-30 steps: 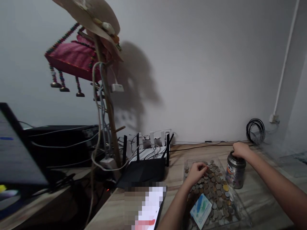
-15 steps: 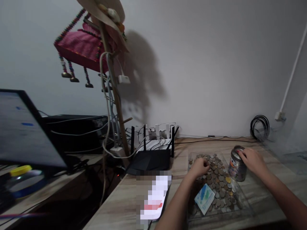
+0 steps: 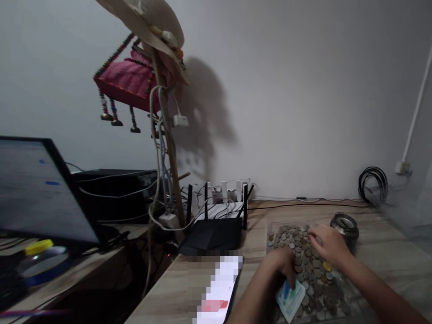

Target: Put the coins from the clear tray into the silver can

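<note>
Many loose coins (image 3: 305, 265) lie spread in a shallow clear tray (image 3: 269, 234) on the desk. My left hand (image 3: 282, 261) is over the tray's left side, fingers bent down together. Its fingertips reach the top of a light blue-green card (image 3: 290, 302) lying on the coins; what they pinch is hidden. My right hand (image 3: 329, 243) is low over the coins at the back right, thumb and fingers drawn together, and anything between them is too small to tell. Just behind it stands a metal coin can (image 3: 344, 225) with a slotted lid, partly covered by the hand.
Left of the tray lies a phone (image 3: 219, 288) with a lit, blurred screen. Behind it sits a black router (image 3: 216, 234) with upright antennas and tangled cables. A monitor (image 3: 47, 193) and a yellow-lidded jar (image 3: 42, 265) are far left. Coiled black cable (image 3: 373, 185) lies by the wall.
My right hand has come off the can's lid and moved left onto the coins. My left hand has moved down and nearer, to the card. The camera view has shifted slightly.
</note>
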Motion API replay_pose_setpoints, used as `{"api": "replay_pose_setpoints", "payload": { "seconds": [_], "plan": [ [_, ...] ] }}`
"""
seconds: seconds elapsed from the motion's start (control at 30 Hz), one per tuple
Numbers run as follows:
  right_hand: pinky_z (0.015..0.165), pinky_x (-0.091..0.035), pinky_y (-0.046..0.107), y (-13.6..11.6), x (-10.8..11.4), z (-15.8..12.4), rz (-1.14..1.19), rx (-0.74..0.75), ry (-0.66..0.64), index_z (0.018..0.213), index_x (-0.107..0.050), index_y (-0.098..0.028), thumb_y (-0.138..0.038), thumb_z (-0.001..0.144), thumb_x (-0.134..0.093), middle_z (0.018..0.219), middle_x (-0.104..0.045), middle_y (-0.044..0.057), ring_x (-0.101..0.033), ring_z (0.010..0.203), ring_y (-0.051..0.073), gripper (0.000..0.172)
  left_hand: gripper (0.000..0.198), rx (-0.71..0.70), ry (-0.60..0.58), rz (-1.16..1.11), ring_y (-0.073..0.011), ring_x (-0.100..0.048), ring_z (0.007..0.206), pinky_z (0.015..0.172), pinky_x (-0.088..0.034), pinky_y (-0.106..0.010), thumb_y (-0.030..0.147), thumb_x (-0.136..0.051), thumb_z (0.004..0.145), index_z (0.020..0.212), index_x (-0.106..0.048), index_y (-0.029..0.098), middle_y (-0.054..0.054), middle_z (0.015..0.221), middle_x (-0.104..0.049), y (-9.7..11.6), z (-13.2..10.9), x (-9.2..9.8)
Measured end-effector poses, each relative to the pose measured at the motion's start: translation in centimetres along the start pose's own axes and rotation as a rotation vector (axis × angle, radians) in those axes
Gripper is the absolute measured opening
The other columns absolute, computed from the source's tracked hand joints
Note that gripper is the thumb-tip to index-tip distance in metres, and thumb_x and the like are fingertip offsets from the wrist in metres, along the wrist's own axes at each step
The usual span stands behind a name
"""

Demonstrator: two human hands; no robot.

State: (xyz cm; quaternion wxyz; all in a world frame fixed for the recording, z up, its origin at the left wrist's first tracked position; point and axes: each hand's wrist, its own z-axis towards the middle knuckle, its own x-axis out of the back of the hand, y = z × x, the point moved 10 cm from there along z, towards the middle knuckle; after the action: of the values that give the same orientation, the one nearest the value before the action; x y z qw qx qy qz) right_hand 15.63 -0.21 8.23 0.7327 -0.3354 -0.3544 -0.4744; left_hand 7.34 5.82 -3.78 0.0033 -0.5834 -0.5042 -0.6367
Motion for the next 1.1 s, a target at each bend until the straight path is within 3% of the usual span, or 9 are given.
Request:
{"api": "replay_pose_setpoints", "payload": {
  "seconds": [0.1,0.27,0.4,0.5,0.67,0.77,0.87,0.97,1.1],
  "plan": [
    [0.067,-0.035,0.024,0.1,-4.2,1.6,0.114,-0.018,-0.126,0.084,-0.065,-0.020,-0.029,0.080,-0.040,0.080,-0.063,0.005,-0.054,0.078,0.015,0.027,0.014,0.034,-0.011,0.086,-0.0103,-0.041,0.045,0.051,-0.034,-0.022,0.021,-0.071,0.039,0.050,-0.062,0.019,0.006,0.039,-0.044,-0.1,0.1,0.2],
    [0.050,-0.034,0.022,2.7,-11.1,3.1,0.600,-0.160,-0.278,0.061,-0.057,-0.015,-0.044,0.080,-0.035,0.054,-0.055,0.001,-0.048,0.052,0.012,0.041,0.018,-0.043,0.435,-0.094,-0.0088,-0.041,0.056,0.054,-0.031,-0.019,0.020,-0.054,0.060,0.073,-0.064,0.013,0.004,0.058,-0.051,0.3,-0.4,5.7],
    [0.042,-0.033,0.021,3.0,-14.9,2.0,0.988,-0.211,-0.440,0.067,-0.056,-0.014,-0.056,0.067,-0.051,0.051,-0.052,-0.002,-0.043,0.042,0.009,0.042,0.022,-0.042,0.583,-0.283,-0.0103,-0.045,0.063,0.058,-0.035,-0.020,0.023,-0.054,0.062,0.079,-0.063,0.012,0.001,0.066,-0.055,-0.7,0.1,6.6],
    [0.042,-0.033,0.020,3.7,-14.8,1.6,1.100,-0.253,-0.396,0.071,-0.057,-0.014,-0.057,0.060,-0.058,0.052,-0.053,-0.002,-0.045,0.043,0.008,0.045,0.030,-0.042,0.562,-0.500,-0.0113,-0.049,0.064,0.058,-0.038,-0.021,0.034,-0.055,0.065,0.084,-0.062,0.012,-0.001,0.070,-0.058,-1.1,0.8,5.9],
    [0.042,-0.034,0.022,5.8,-14.1,2.0,1.129,-0.369,-0.261,0.070,-0.056,-0.014,-0.059,0.059,-0.057,0.051,-0.054,-0.002,-0.046,0.043,0.010,0.047,0.052,0.169,0.373,-0.827,-0.0099,-0.047,0.050,0.046,-0.037,-0.021,0.062,-0.047,0.064,0.077,-0.059,0.013,0.000,0.059,-0.053,-2.5,0.9,3.7],
    [0.044,-0.034,0.022,6.2,-14.0,2.2,1.052,-0.360,-0.220,0.069,-0.057,-0.014,-0.055,0.063,-0.053,0.052,-0.054,-0.001,-0.046,0.046,0.011,0.042,0.048,0.130,0.390,-0.796,-0.0081,-0.046,0.050,0.046,-0.037,-0.019,0.058,-0.057,0.057,0.073,-0.059,0.013,0.002,0.057,-0.052,-2.0,0.4,4.5],
    [0.047,-0.031,0.021,6.6,-12.6,2.2,0.795,-0.313,-0.115,0.060,-0.055,-0.014,-0.044,0.068,-0.050,0.052,-0.052,-0.001,-0.045,0.050,0.011,0.031,0.041,0.107,0.395,-0.622,-0.0086,-0.046,0.051,0.048,-0.038,-0.020,0.052,-0.059,0.057,0.070,-0.061,0.013,0.002,0.056,-0.053,-1.5,0.3,4.8],
    [0.049,-0.028,0.021,6.2,-10.5,2.1,0.462,-0.264,-0.042,0.059,-0.056,-0.015,-0.034,0.071,-0.048,0.053,-0.052,-0.001,-0.044,0.053,0.011,0.024,0.032,0.130,0.321,-0.489,-0.0104,-0.050,0.053,0.049,-0.039,-0.022,0.045,-0.055,0.061,0.063,-0.060,0.013,0.001,0.057,-0.057,-1.3,0.8,3.9],
    [0.053,-0.029,0.022,4.6,-9.0,1.8,0.329,-0.229,-0.088,0.066,-0.059,-0.017,-0.032,0.073,-0.047,0.061,-0.058,0.002,-0.048,0.059,0.012,0.020,0.027,0.105,0.219,-0.500,-0.0124,-0.055,0.056,0.050,-0.039,-0.022,0.039,-0.055,0.060,0.064,-0.060,0.013,0.000,0.060,-0.060,-0.8,1.0,2.7]
  ]
}}
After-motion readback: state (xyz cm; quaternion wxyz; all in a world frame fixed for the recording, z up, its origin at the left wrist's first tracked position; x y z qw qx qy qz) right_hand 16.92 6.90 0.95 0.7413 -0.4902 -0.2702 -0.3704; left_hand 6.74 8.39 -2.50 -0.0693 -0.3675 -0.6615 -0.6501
